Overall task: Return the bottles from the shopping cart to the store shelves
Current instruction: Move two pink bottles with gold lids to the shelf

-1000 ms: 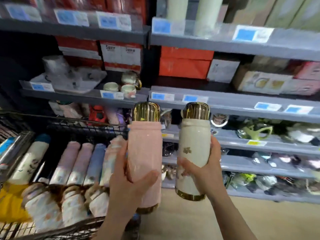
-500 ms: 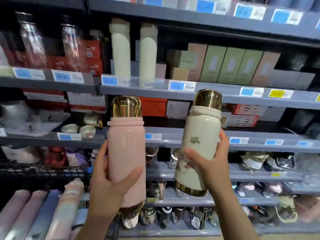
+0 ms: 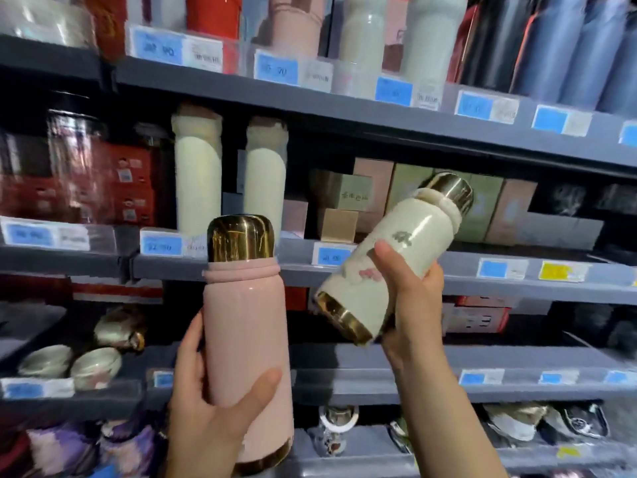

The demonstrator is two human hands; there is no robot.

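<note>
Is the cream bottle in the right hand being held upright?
No, the cream bottle in the right hand is tilted, gold cap toward the upper right, while the pink bottle stands upright.

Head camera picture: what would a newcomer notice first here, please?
Two gold-capped bottles held up before the store shelves: the left hand grips an upright pink bottle at centre, and the right hand grips a cream bottle, tilted with its cap pointing up and right. Behind them, two tall cream flasks stand on the middle shelf.
</note>
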